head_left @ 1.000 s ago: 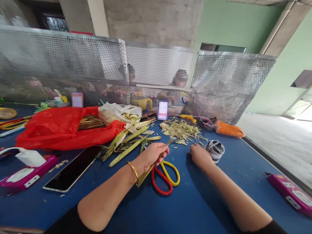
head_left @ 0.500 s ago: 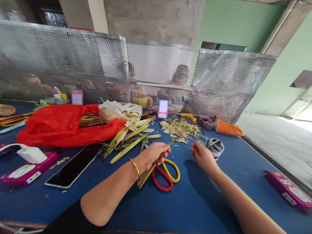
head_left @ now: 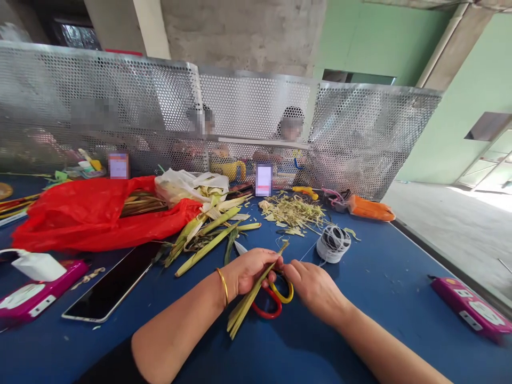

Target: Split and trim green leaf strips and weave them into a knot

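My left hand [head_left: 254, 269], a gold bangle on its wrist, is closed around a bundle of dry leaf strips [head_left: 246, 314]. The strips slant from a narrow tip above the fingers to loose lower ends. Close beside that grip, my right hand [head_left: 314, 285] is closed, its fingertips pinched at the bundle's right side. A thin thread [head_left: 308, 253] runs to it from a grey-white spool of thread [head_left: 334, 245] standing just behind. Scissors [head_left: 267, 308] with one red and one yellow handle loop lie beneath the hands, partly covered by them.
Long green-yellow leaves [head_left: 208, 242] and a red plastic bag [head_left: 88, 213] lie left; leaf scraps [head_left: 294, 210] are piled behind. A dark phone [head_left: 114, 282] and purple power strips [head_left: 472, 309] flank the hands. A perforated metal screen [head_left: 256, 101] stands at the back, people beyond it.
My right hand has moved left from near the spool to the bundle, drawing the thread along. The spool has shifted and turned. My left hand keeps its grip on the strips.
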{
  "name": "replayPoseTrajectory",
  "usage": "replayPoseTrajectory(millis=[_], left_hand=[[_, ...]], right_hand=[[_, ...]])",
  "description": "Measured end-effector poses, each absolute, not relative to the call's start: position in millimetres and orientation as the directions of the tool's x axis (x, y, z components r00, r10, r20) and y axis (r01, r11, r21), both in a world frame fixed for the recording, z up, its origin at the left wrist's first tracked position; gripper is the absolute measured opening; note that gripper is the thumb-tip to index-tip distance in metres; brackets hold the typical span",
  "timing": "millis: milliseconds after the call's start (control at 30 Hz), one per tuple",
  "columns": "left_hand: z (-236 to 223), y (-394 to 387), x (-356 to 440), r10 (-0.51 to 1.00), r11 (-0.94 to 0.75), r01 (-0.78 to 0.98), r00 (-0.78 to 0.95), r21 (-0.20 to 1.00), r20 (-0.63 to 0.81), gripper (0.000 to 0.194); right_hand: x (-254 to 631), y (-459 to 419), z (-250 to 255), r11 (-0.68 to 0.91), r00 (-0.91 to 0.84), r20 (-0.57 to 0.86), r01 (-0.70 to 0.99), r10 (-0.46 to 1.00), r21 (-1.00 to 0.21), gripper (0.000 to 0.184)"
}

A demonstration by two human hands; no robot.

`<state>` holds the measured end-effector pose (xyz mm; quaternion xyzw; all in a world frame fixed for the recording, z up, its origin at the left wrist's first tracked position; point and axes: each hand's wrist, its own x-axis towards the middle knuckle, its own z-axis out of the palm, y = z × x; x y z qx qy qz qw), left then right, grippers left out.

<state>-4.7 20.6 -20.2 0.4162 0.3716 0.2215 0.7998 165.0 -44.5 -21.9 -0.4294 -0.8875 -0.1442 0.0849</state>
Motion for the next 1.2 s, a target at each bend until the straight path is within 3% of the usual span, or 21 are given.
replayPoseTrajectory(millis=[200,367,433,500,533,600,667,767,867,933,1100,1200], left_hand=[[-24,22,-2,0.541,0.706,-0.095,0.712,0.702,-0.448,0.019],[-18,20,1,0.521,0.778,-0.143,0.690,0.612,-0.502,0.015],[-16,18,1,0.585,0.735,-0.149,0.633,0.662,-0.507,0.017],[-13,19,0,0.653,0.674,-0.155,0.582,0.722,-0.485,0.020],[-11,19,-2,0.678,0.648,-0.158,0.566,0.745,-0.469,0.021],[-8,22,-6,0.706,0.616,-0.164,0.550,0.771,-0.447,0.023],[-4,26,-11,0.734,0.576,-0.162,0.533,0.801,-0.420,0.022],[0,31,-18,0.784,0.497,-0.131,0.492,0.858,-0.378,0.019],[3,34,-23,0.823,0.438,-0.099,0.446,0.894,-0.353,0.018],[3,35,-23,0.833,0.424,-0.091,0.429,0.901,-0.349,0.019],[2,34,-21,0.828,0.432,-0.077,0.429,0.899,-0.361,0.021],[1,35,-22,0.821,0.436,-0.081,0.445,0.896,-0.359,0.021]], right_hand=[[158,-50,-27,0.737,-0.760,0.371,0.633,0.533,0.236,0.026],[161,-57,-24,0.780,-0.773,0.367,0.602,0.517,0.169,0.030],[176,-51,-11,0.696,-0.667,0.472,0.704,0.577,0.144,0.031],[195,-39,7,0.322,-0.315,0.632,0.940,0.708,0.108,0.030],[204,-32,16,0.127,-0.165,0.631,0.986,0.758,0.104,0.035],[220,-17,29,-0.101,0.007,0.516,0.983,0.857,0.155,0.050],[227,-6,35,-0.183,0.116,0.328,0.966,0.938,0.181,0.058],[229,2,34,-0.189,0.173,0.120,0.973,0.977,0.132,0.058],[240,6,39,-0.119,0.120,-0.004,0.991,0.993,0.068,0.049],[256,10,49,-0.058,0.061,-0.068,0.997,0.996,0.044,0.048],[291,17,67,-0.006,0.005,-0.161,1.000,0.987,-0.006,0.081],[288,17,58,-0.040,0.038,-0.131,0.999,0.991,-0.016,0.076]])
